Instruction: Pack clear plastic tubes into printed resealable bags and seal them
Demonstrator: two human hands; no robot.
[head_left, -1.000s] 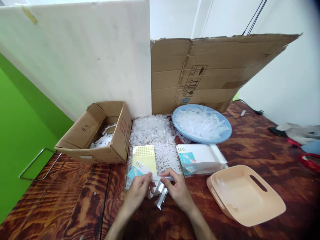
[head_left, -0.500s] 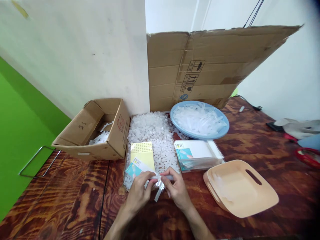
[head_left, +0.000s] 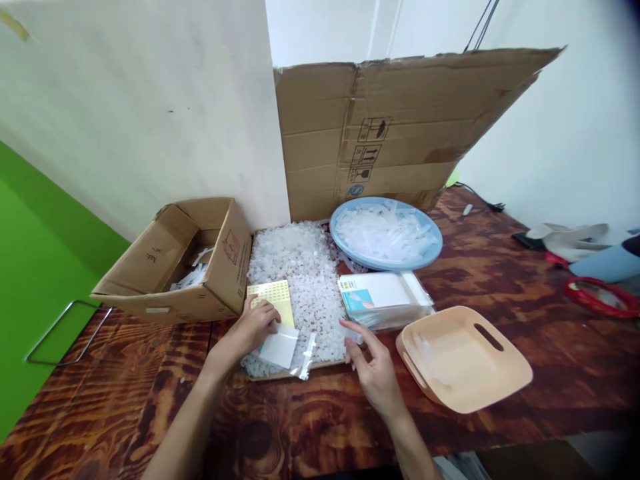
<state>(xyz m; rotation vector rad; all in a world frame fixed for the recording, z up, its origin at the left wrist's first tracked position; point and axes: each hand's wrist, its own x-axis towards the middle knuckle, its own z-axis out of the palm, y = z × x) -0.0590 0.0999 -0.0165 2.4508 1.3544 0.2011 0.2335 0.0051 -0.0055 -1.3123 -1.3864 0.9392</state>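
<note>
My left hand (head_left: 256,327) has its fingers curled at the upper left end of a clear plastic packet (head_left: 281,347) with a white card in it. The packet's clear flap points to the lower right. Partly under the hand is a yellow sheet (head_left: 277,293) with rows of small round stickers. My right hand (head_left: 373,367) pinches a small translucent plastic piece (head_left: 353,332) between thumb and fingers. Both hands are over or beside a tray heaped with small translucent plastic bits (head_left: 315,287).
A cardboard box (head_left: 230,267) with white pieces stands at left. Behind are a blue basin (head_left: 435,257) of translucent strips and a leaning cardboard sheet (head_left: 410,120). A stack of packets (head_left: 380,300) and a peach bin (head_left: 500,373) are at right. Red tape (head_left: 595,303) lies farther right.
My hands have moved apart. The left went up and left with the packet, onto the yellow sheet; the right moved right with a plastic piece. The view has shifted slightly.
</note>
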